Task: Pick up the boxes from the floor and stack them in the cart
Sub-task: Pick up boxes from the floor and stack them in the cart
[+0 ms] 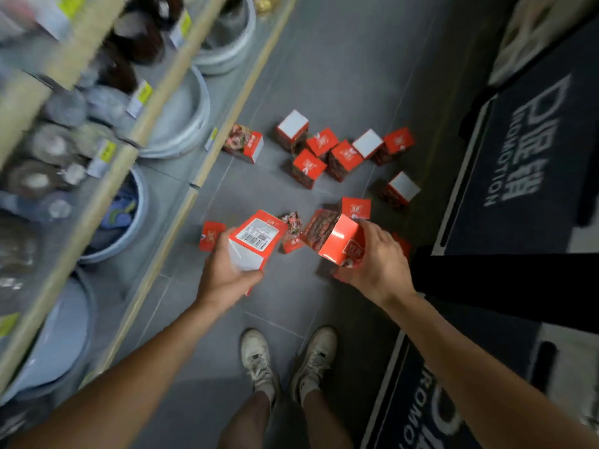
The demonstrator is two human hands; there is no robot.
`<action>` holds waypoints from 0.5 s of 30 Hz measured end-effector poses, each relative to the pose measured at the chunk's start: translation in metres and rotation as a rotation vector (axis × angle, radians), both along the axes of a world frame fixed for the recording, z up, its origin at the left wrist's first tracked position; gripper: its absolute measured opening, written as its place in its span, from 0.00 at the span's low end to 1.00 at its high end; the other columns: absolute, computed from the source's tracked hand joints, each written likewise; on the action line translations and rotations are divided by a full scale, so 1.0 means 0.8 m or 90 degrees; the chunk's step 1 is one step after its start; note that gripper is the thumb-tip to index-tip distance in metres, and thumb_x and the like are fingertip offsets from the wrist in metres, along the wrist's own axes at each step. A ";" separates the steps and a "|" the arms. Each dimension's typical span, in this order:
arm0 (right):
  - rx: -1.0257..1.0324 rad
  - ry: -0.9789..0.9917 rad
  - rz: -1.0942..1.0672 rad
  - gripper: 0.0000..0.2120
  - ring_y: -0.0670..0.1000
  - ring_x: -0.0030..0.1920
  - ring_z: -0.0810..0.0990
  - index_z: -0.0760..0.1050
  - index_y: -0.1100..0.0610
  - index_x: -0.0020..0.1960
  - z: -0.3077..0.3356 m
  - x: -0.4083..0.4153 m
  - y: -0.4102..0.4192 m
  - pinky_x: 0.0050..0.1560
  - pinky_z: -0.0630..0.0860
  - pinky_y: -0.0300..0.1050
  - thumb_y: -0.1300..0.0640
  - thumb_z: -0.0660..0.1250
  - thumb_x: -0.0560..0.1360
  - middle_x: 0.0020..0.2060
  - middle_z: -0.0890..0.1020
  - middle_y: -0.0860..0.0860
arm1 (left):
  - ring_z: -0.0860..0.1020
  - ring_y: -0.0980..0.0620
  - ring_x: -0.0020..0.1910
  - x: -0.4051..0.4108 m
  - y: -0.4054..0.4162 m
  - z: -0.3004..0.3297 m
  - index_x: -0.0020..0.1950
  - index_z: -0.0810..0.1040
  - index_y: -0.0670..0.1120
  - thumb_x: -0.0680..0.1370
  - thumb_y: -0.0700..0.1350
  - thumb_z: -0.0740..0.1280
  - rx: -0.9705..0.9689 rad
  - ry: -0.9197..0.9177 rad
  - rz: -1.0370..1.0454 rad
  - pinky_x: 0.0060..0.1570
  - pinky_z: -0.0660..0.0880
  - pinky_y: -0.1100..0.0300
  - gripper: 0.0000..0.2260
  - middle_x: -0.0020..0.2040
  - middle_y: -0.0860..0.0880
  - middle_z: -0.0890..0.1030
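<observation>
The left hand (227, 270) grips a box (254, 243) barcode-up; the right hand (376, 264) wraps another box (337, 238) from above. More boxes (327, 153) litter the floor (340, 66) ahead. No cart is in view (likely off-frame), so hold both level and turn slowly before stacking.

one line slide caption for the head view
Each hand holds a red box above others scattered on the floor.
</observation>
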State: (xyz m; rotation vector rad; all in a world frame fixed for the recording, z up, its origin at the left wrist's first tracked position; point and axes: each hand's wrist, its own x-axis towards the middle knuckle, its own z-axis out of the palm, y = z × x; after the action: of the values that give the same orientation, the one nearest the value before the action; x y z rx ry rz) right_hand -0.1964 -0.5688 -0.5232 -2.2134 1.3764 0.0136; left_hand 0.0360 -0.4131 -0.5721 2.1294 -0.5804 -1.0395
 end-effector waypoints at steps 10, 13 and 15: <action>-0.087 -0.130 -0.064 0.39 0.56 0.59 0.78 0.72 0.53 0.68 0.364 0.037 0.013 0.58 0.73 0.48 0.47 0.80 0.61 0.58 0.81 0.52 | 0.78 0.63 0.57 0.059 0.016 0.395 0.66 0.70 0.58 0.63 0.37 0.81 -0.197 -0.113 -0.035 0.56 0.74 0.64 0.37 0.58 0.59 0.80; -0.128 -0.170 -0.064 0.38 0.57 0.61 0.78 0.72 0.55 0.68 0.428 0.045 0.024 0.60 0.73 0.49 0.48 0.80 0.61 0.60 0.81 0.53 | 0.77 0.62 0.60 0.074 0.029 0.461 0.66 0.71 0.55 0.62 0.40 0.82 -0.256 -0.157 -0.045 0.62 0.72 0.60 0.37 0.59 0.59 0.80; -0.143 -0.199 -0.064 0.38 0.55 0.60 0.78 0.72 0.53 0.68 0.464 0.047 0.036 0.60 0.74 0.50 0.48 0.80 0.60 0.60 0.80 0.51 | 0.76 0.64 0.60 0.077 0.041 0.494 0.66 0.70 0.56 0.62 0.39 0.82 -0.288 -0.176 -0.040 0.62 0.71 0.63 0.38 0.59 0.61 0.79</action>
State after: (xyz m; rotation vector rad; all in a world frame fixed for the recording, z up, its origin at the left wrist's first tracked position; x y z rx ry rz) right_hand -0.1586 -0.5401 -0.1521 -2.2022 1.3624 -0.5244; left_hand 0.0980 -0.3801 -0.1765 1.8636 -0.9246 -0.5750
